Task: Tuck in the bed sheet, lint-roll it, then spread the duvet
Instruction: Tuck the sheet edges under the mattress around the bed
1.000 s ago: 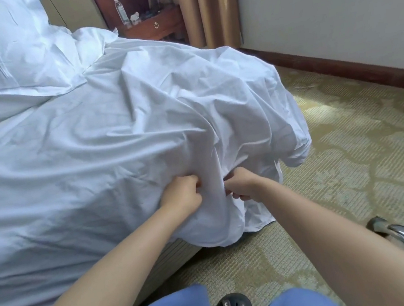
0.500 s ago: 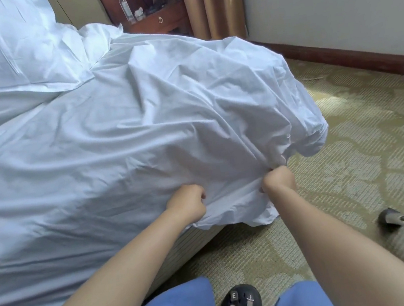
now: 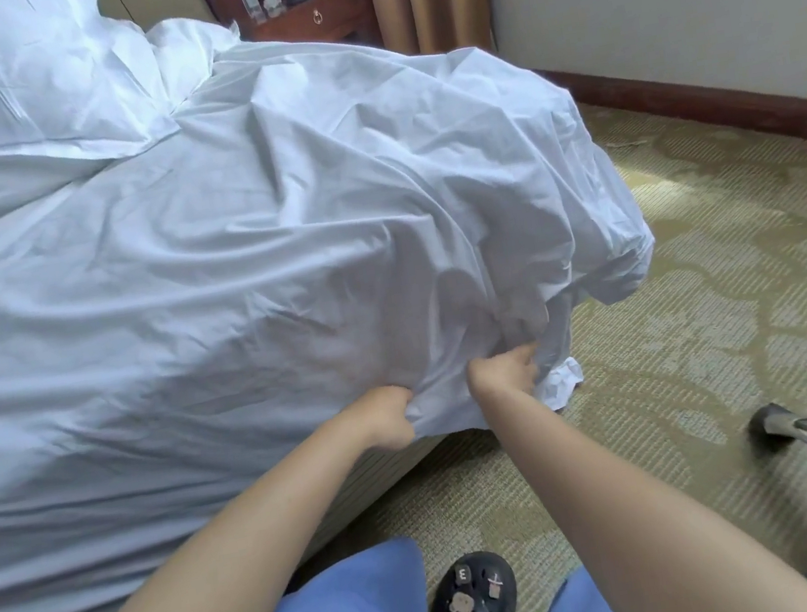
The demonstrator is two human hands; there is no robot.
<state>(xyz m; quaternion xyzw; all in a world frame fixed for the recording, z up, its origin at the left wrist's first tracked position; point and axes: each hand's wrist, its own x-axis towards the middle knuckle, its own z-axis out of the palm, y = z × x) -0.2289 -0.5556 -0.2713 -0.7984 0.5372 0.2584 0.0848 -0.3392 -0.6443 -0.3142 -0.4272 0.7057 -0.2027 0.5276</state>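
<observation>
Both hands grip the crumpled white cotton bed sheet (image 3: 284, 281) at the bed's corner: left hand (image 3: 385, 414) bunching its hem, right hand (image 3: 506, 369) pinching a fold. Recommended: pull taut, fold the loose corner flat, push it under the mattress edge (image 3: 378, 475). 2 steps remain.

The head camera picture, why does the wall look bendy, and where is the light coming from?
Head view: the wide-angle lens curves the baseboard and bed edge; soft daylight brightens the carpet by the wall; the sheet shows gentle fold shadows; both hands, left hand and right hand, look sharp.
</observation>
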